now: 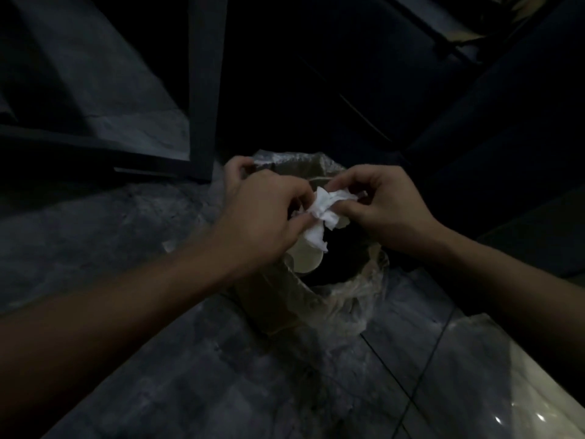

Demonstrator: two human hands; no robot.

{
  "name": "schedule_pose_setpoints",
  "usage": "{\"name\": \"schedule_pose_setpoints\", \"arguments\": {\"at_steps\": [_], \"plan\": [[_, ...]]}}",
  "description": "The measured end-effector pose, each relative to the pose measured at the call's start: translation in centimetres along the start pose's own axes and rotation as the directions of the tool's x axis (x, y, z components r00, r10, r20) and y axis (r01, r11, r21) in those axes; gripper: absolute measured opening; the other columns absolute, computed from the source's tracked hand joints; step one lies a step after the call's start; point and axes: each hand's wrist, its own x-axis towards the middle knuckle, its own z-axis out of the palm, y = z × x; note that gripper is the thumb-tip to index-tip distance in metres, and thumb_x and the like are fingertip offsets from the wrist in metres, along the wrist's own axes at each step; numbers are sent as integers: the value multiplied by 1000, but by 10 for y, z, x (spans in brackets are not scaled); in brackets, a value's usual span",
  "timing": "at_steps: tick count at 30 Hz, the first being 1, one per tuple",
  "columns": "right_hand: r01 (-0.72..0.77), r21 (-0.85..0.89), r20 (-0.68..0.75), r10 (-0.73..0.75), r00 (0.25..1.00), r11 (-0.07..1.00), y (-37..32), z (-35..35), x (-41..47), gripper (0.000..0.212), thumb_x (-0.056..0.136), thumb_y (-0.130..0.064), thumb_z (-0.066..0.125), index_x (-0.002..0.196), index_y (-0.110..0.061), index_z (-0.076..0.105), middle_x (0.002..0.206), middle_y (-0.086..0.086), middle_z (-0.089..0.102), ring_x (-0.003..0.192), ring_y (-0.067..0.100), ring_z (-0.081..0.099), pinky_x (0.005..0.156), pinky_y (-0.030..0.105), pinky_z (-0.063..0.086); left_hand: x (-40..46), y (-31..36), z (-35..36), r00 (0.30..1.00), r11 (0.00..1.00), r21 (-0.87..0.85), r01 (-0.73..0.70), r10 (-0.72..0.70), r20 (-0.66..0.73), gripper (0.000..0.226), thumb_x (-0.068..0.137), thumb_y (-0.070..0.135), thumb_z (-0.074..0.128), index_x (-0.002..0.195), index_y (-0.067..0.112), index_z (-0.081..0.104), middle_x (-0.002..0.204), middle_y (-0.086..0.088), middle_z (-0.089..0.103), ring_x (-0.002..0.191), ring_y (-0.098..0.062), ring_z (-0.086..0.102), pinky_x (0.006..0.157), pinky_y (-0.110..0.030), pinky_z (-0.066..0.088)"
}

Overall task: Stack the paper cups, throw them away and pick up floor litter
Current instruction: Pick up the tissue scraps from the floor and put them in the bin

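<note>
Dim throughout; much lost to shadow. Grey tiled floor [221,359] across the lower half, grout lines faint, a pale glossy patch at the lower right corner cut off by the frame edge and not identifiable. Dark framework [202,90] upper left, only its straight bars readable; the upper middle and right nearly black, with nothing made out there beyond slanting edges.

On the floor at centre, a bin [269,305] lined with a clear bag [357,299], the liner crumpled over the rim; far rim half hidden behind the hands, inside of the bin black, contents unreadable.

Both forearms reaching in from the lower corners, cut off at the frame edges. Left hand [262,213] above the bin mouth, its grip closed, fingertips pinching one end of a crumpled white tissue [323,213]; fingers curled under and mostly out of sight. Right hand [383,204] opposite, grip likewise closed, thumb and fingers pinching the other end of the tissue. Tissue stretched between the two hands, over the bin opening, clear of the rim.

Below the left hand, a pale cup [307,258] partly showing, upper part hidden by the hand and tissue; cannot tell whether one cup or a stack, nor whether held or resting inside the liner.
</note>
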Motion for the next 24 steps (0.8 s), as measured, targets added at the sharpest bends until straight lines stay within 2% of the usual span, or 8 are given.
{"name": "schedule_pose_setpoints", "arguments": {"at_steps": [2,5,11,18,24], "plan": [[-5,-7,24,6,1000,1000,1,4,0,17,78,-9,77,92,-18,75,90,-8,74,83,7,71,76,33,60,2,-1,-2,999,999,46,23,-24,21,13,84,49,66,86,37,70,73,17,63,86,-2,50,104,-36,12],[-18,3,50,18,999,1000,0,8,1,17,77,-11,78,92,-18,75,91,-5,75,83,8,72,76,37,61,6,-3,-4,996,995,97,37,-45,79,18,85,51,63,89,37,74,89,14,72,107,-8,56,108,-38,5],[-46,-18,116,48,992,999,2,12,3,21,77,-19,79,97,-18,73,91,-4,75,82,8,72,76,38,62,8,-3,-4,984,992,119,39,-59,168,22,87,49,62,95,34,77,106,10,74,124,-12,52,117,-43,-4],[-47,-94,155,62,986,994,2,12,10,23,77,-19,81,99,-20,73,92,-3,75,83,8,71,79,33,61,10,-8,-5,986,992,123,31,-51,158,27,85,49,65,100,31,78,116,12,73,125,-10,53,120,-44,-5],[-66,-106,120,78,990,992,-4,11,18,11,82,-16,75,93,-17,74,77,-2,73,61,4,66,64,26,57,9,-15,-11,998,1000,9,7,-8,65,22,89,40,63,92,27,80,108,10,75,113,-10,61,121,-46,1]]}}
